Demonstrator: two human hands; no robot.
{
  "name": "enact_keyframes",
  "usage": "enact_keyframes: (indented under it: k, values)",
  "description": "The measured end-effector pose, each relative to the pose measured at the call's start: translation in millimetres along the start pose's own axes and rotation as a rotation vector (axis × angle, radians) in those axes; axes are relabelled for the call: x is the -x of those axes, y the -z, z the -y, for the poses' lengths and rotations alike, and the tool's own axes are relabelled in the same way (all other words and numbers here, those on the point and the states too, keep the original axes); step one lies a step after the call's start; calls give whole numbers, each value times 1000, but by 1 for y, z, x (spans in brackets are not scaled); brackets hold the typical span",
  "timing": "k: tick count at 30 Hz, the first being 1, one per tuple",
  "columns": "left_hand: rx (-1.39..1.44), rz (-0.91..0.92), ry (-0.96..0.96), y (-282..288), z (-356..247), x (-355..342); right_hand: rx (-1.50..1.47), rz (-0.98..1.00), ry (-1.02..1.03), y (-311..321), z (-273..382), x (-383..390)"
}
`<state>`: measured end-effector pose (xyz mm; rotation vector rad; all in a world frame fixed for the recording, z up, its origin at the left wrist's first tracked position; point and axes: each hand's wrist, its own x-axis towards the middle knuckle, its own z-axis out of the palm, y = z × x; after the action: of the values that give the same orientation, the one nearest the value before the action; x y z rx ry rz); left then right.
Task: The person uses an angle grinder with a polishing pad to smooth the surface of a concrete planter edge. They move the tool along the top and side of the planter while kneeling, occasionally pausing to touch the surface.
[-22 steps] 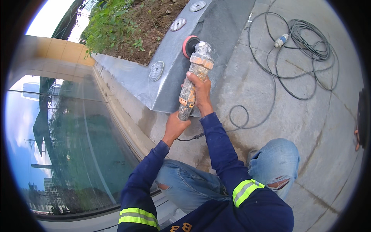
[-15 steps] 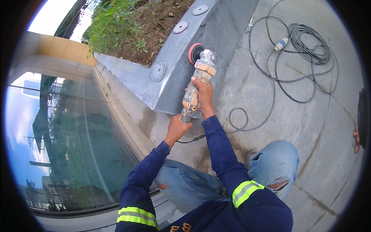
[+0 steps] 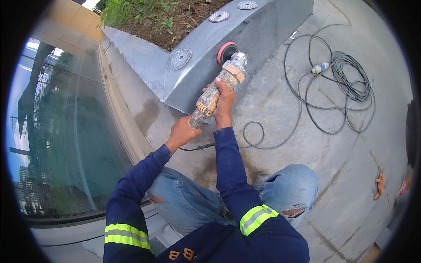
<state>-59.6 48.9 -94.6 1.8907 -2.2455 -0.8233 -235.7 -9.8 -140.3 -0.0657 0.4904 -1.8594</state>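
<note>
Both my hands are wrapped around a dusty grey and orange angle grinder. My left hand is closed round its rear end, near the cord. Further forward, my right hand grips the body, thumb on top. At the grinder's head is a round black backing pad with a red rim, held against or close to the side of the grey stone planter; contact cannot be made out. On the planter's ledge lie a patterned polishing pad, a second polishing pad and a third polishing pad.
Soil with green plants fills the planter. A coiled black cable with a blue and white connector lies on the paved floor at right. Reflective glass stands at left. Another person's hand shows at the right edge.
The view has shifted, moving the planter upward in the picture. Both hands keep hold of the grinder, whose pad sits slightly lower along the planter's side. The other person's hand shows more fully.
</note>
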Motion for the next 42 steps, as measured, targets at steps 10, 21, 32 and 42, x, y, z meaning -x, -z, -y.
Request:
enact_keyframes:
  k: [10,21,32,42]
  values:
    - [-13,13,65,9,16,38,-5,-9,-86,-6,-17,38]
    - [45,-45,37,8,-1,40,10,-6,-99,-7,-6,30]
    - [85,-134,17,13,33,72,-21,5,-67,-24,-29,67]
    - [67,-52,22,7,23,48,-2,-46,-50,-10,-16,47]
